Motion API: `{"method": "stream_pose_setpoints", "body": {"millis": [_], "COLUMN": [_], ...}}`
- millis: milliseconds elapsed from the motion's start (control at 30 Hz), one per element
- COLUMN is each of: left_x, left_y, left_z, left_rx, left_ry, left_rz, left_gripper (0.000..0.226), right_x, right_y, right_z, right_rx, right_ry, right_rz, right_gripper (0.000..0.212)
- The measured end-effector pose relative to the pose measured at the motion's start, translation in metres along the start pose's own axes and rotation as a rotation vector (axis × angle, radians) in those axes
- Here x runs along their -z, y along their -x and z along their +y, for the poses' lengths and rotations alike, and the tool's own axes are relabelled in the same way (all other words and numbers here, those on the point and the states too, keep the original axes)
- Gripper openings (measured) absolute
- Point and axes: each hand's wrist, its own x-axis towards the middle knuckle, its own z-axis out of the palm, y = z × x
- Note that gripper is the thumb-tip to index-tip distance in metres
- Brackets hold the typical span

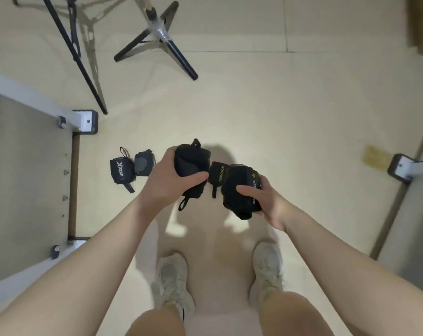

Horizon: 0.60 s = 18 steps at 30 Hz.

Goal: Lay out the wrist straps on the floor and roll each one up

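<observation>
Three rolled black wrist straps already lie on the floor [302,122]: an XTEP-marked one [120,171] and a grey-patched one [143,163] at 9 o'clock of my hands, a KUEYING one [217,175] between them. I judge laying-out unfinished: left hand [168,177] grips a black bundle [191,166], right hand [266,202] grips a yellow-lettered bundle [239,187], both held above the floor.

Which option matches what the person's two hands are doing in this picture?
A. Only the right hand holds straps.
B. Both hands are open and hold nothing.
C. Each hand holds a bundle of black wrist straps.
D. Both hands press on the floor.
C: the left hand curls round one black bundle and the right hand round another, both held above the floor.
</observation>
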Motion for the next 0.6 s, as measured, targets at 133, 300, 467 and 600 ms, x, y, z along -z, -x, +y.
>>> {"method": "stream_pose_setpoints", "body": {"millis": [133,300,467,600], "left_x": [0.014,0.048,0.037,-0.012], "left_y": [0.086,0.197,0.279,0.343], "left_z": [0.078,0.175,0.240,0.274], "left_rx": [0.029,-0.035,-0.156,-0.316], "left_ry": [-0.142,-0.141,-0.279,-0.430], "left_rz": [-0.058,-0.267,-0.518,-0.618], "left_gripper": [0.057,0.032,0.038,0.033], "right_x": [-0.013,-0.035,-0.052,-0.035], "right_y": [0.130,0.295,0.410,0.489], "right_z": [-0.035,-0.065,-0.050,-0.005], "right_rx": [-0.003,0.065,0.211,0.288], "right_ry": [-0.001,0.000,0.234,0.086], "right_rz": [0.102,0.235,0.394,0.577], "right_gripper": [0.079,0.065,0.085,0.089]}}
